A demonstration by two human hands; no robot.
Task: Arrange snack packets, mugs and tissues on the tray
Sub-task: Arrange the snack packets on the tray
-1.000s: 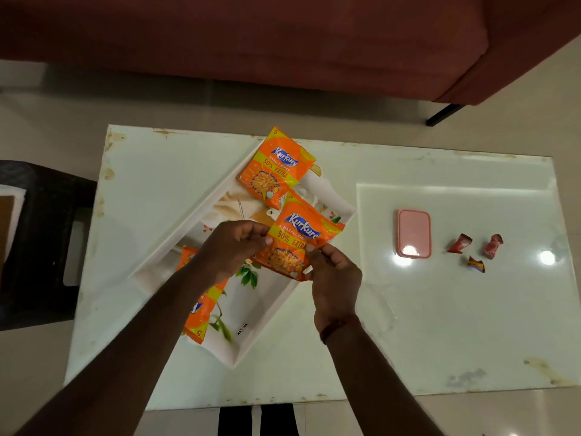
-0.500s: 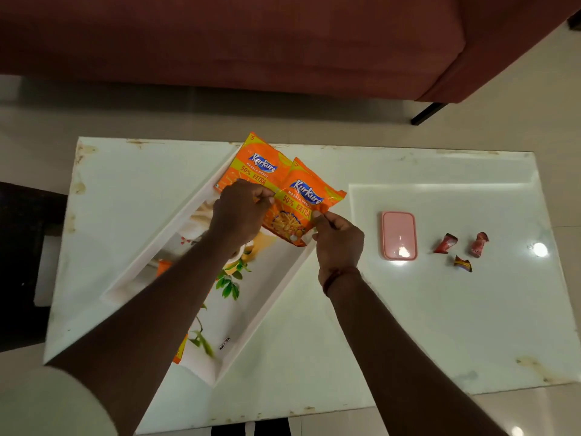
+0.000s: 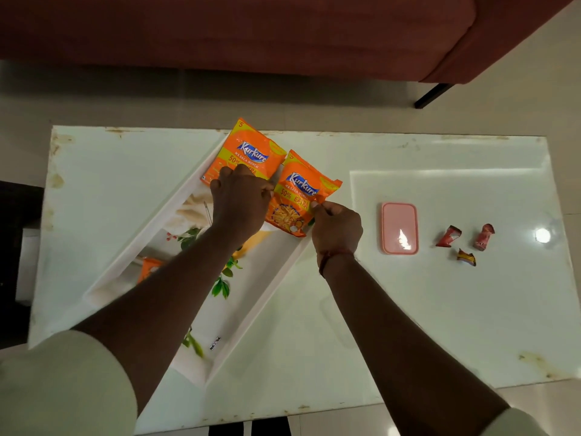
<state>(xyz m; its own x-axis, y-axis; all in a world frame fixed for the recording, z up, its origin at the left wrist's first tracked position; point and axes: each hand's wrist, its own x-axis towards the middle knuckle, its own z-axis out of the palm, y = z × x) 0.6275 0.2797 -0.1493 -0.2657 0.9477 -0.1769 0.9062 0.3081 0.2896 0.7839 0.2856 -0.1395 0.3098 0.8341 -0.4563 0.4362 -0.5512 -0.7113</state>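
At the far end of the long white floral-printed tray [image 3: 257, 297], set diagonally on the glossy white tabletop [image 3: 408, 309], both hands settle a second orange foil snack packet [image 3: 298, 199] beside the first orange snack packet [image 3: 251, 152]. The left hand [image 3: 240, 201] has its grip pressing down where the packets meet; the right hand [image 3: 338, 229] pinches the second packet's edge. A third orange packet [image 3: 149, 269] lies farther back. Next, probably, comes release and fetching mugs and tissues, neither visible.

Dim room, bright round glare spot on the shiny surface [image 3: 440, 309] at the right, small glare on the pink lid [image 3: 400, 228], dark sofa [image 3: 251, 33] on top, bent edges, blurry sleeve [image 3: 63, 388] bottom left
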